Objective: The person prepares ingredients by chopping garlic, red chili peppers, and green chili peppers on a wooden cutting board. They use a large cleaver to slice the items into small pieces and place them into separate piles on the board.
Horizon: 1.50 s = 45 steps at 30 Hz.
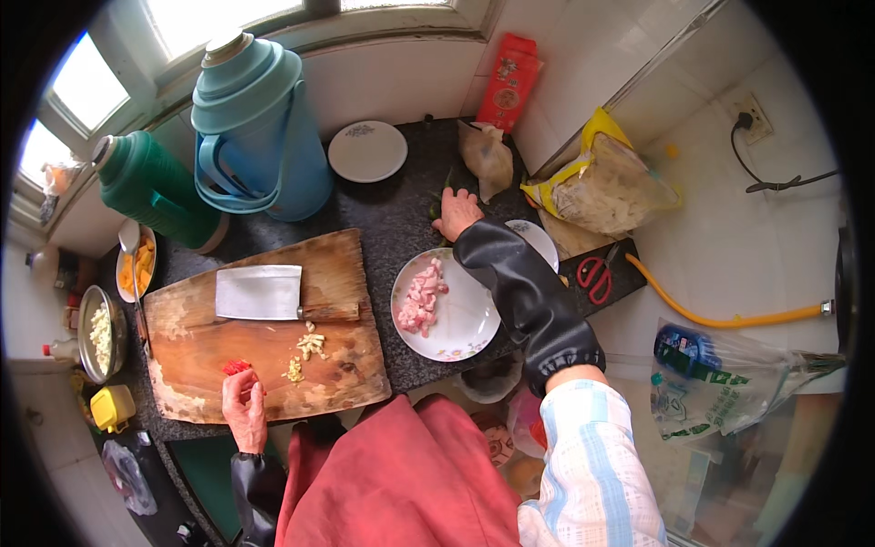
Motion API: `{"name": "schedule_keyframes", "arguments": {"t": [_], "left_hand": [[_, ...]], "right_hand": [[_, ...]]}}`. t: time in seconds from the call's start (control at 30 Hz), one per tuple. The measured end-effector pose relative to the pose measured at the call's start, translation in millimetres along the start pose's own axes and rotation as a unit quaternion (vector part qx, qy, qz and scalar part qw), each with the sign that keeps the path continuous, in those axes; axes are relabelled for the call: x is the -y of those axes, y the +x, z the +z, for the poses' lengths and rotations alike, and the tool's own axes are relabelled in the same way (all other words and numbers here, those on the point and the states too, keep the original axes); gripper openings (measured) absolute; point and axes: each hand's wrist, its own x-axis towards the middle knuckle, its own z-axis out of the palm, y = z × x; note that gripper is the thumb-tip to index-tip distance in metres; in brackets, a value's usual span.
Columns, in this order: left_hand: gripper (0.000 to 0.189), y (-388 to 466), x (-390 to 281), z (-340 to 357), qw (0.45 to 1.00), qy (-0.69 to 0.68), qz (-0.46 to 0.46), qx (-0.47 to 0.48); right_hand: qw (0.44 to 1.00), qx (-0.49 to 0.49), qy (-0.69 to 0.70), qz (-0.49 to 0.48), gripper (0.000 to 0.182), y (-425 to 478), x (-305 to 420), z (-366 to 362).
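Observation:
My right hand (459, 215) reaches over the dark counter and rests on some green peppers (435, 205), largely hidden under it; its grip is unclear. At the near edge of a wooden cutting board (198, 383), my left hand (246, 409) is beside chopped red pepper (236, 367), fingers bent; whether they pinch anything cannot be told. A cleaver (260, 292) lies flat on the board, its wooden handle pointing right. Below the handle are sliced garlic (312, 343) and minced garlic (294, 371). Pieces of raw meat (422, 301) sit on the left of a floral plate (472, 328).
Blue (256, 137) and green thermos flasks (160, 191) stand behind the board. A white plate (368, 152) lies at the back. Left are an orange-food bowl (152, 273) and a metal bowl (116, 342). Red-handled scissors (596, 279) lie right, near a yellow hose (724, 319).

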Motion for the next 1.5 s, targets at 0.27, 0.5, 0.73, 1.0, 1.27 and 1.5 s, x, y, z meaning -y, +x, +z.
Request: {"name": "schedule_keyframes", "arguments": {"t": [0.27,0.5,0.73,1.0,1.27,1.5], "left_hand": [[0.02,-1.2,-4.1,3.0,1.0,0.009,0.006,0.012],[0.025,22.5,-30.8,19.4,0.981,-0.169,-0.082,0.044],[0.059,85.5,-78.2,112.2,0.689,-0.632,-0.148,0.322],[0.048,74.2,-99.3,138.3,0.677,-0.578,-0.226,0.395],[0.045,69.6,-127.7,112.8,0.68,-0.593,-0.216,0.372],[0.045,59.7,-131.2,108.7,0.715,-0.573,-0.242,0.321]], "right_hand": [[0.99,-0.137,0.038,0.023,0.037,37.3,-11.1,36.1],[0.921,-0.252,0.288,-0.067,0.039,22.9,1.6,-16.9],[0.842,-0.037,0.491,-0.222,0.038,-98.4,116.8,-46.6],[0.838,0.095,0.388,-0.373,0.043,-119.6,81.9,-70.9],[0.99,-0.111,-0.079,-0.046,0.017,-4.1,-141.4,-40.7],[0.952,-0.048,-0.298,-0.049,0.018,41.9,-173.2,-3.0]]}}
